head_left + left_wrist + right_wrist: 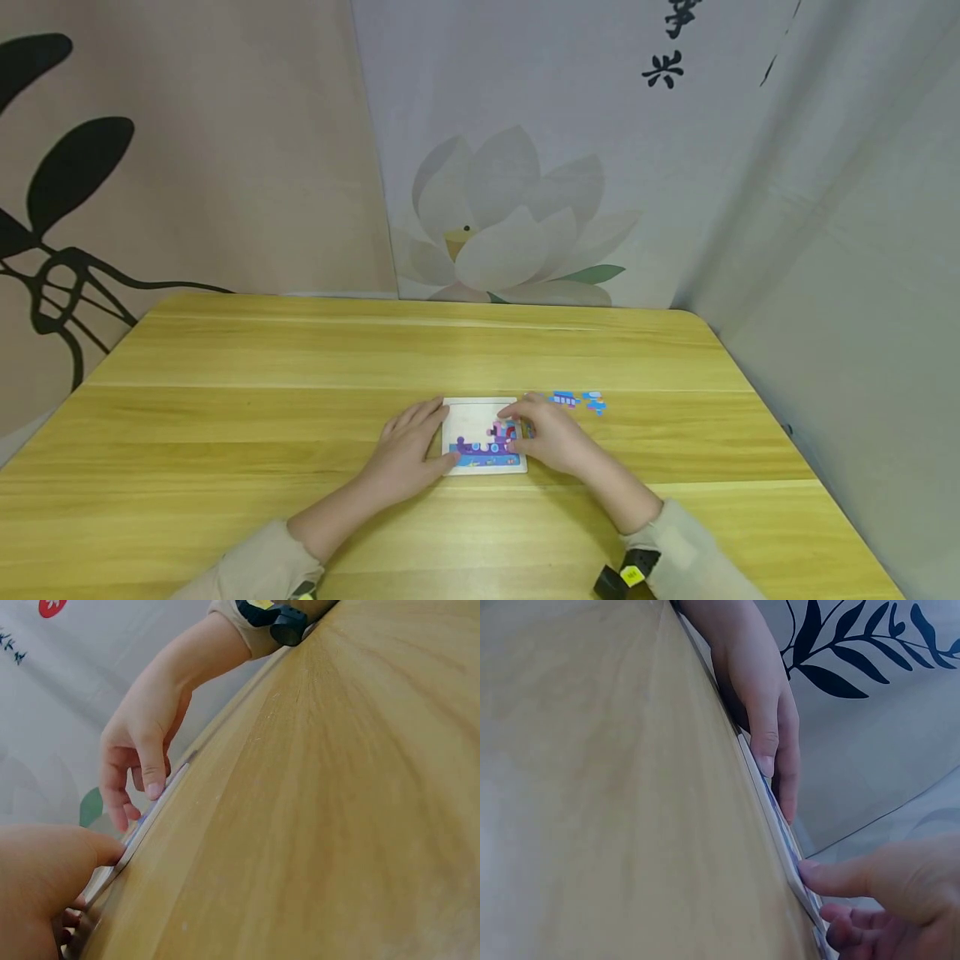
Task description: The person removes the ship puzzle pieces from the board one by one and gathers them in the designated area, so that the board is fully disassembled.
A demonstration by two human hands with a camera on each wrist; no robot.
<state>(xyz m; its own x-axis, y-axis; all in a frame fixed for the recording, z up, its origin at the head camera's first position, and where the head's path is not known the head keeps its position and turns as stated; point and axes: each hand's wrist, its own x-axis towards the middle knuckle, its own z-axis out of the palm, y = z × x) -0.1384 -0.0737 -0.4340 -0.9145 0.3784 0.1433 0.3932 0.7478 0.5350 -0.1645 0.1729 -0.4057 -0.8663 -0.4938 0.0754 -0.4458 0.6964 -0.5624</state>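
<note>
A white-framed jigsaw puzzle (483, 469) lies on the table, its lower strip filled with blue and purple pieces. Pink and red pieces (504, 430) stand at its right side; the upper left shows pale bare backing. My left hand (407, 450) holds the frame's left side, thumb over the lower corner and fingers along the edge. Over the right side, my right hand (553, 435) spreads its thumb and bent forefinger, touching the puzzle. In the right wrist view, the right thumb (832, 877) rests on the frame, the other fingers curving beside it.
Loose blue puzzle pieces (565, 399) and more blue pieces (595, 402) lie beyond the right hand. Part of another piece shows behind that hand's knuckles. The wooden table (262, 400) runs back to a curtain (517, 100) printed with a lotus.
</note>
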